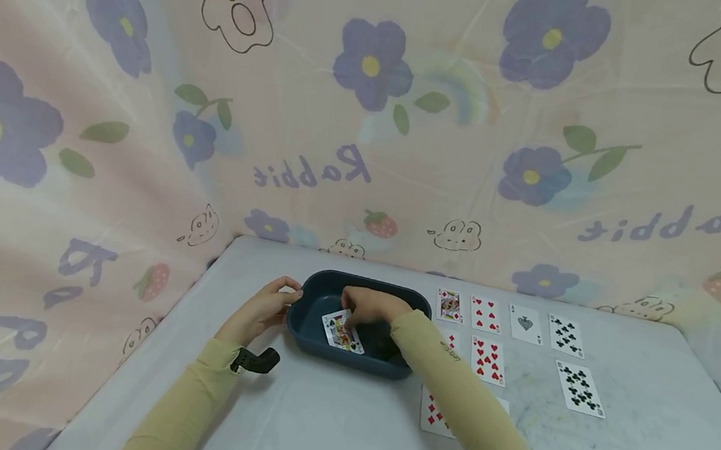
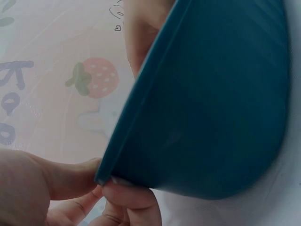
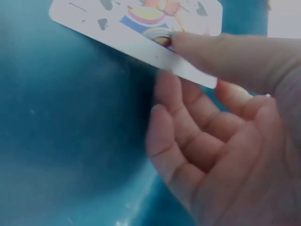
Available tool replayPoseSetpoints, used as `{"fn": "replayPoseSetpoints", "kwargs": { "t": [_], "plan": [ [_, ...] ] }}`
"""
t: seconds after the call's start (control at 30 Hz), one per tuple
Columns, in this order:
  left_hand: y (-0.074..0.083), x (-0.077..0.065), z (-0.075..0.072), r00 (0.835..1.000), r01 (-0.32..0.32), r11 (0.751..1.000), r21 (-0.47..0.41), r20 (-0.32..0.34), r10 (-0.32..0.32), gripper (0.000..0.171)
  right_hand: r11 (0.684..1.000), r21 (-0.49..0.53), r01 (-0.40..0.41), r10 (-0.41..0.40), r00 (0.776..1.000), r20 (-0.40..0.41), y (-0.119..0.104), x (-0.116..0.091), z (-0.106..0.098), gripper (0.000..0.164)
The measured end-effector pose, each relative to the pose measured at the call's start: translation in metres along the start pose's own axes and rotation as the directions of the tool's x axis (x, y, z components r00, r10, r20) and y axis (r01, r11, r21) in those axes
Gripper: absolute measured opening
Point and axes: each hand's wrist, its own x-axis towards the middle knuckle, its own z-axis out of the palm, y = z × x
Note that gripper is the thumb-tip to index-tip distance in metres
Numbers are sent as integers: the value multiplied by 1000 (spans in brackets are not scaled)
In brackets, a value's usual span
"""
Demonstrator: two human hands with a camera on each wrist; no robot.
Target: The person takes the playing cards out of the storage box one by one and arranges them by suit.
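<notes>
A dark blue oval-cornered tub [image 1: 345, 358] stands on the white table. My left hand [image 1: 262, 310] pinches its left rim, thumb on one side and fingers on the other; the left wrist view shows this hold on the blue wall [image 2: 211, 108] close up. Reaching inside, my right hand [image 1: 374, 306] holds a face playing card of spades [image 1: 340, 330]. In the right wrist view the thumb lies on the face of the card [image 3: 136, 28] and fingers are under its edge, while other fingers curl below it. The tub's right inside is partly hidden by the right hand.
Right of the tub, face-up playing cards lie in rows: a face card of diamonds [image 1: 451, 306], hearts [image 1: 485, 315], an ace of spades [image 1: 526, 324] and clubs [image 1: 580, 388]. The right forearm covers some, including part of a diamonds card [image 1: 434, 417]. A patterned curtain [image 1: 416, 209] hangs behind.
</notes>
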Motion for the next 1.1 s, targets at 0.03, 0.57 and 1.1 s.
{"fn": "replayPoseSetpoints", "kwargs": {
  "t": [0.03, 0.57, 1.1],
  "plan": [
    [0, 1, 0, 1000, 0, 1000, 1, 1, 0, 19, 1000, 7, 5, -5, 1000, -2, 1, -2, -3, 26],
    [-3, -1, 1, 1000, -25, 999, 19, 15, 25, 16, 949, 268, 166, -81, 950, -301, 37, -108, -67, 11],
    [-3, 1, 0, 1000, -18, 1000, 12, 3, 18, 16, 912, 401, 82, 120, 883, -454, 129, -237, -61, 22]
  ]
}}
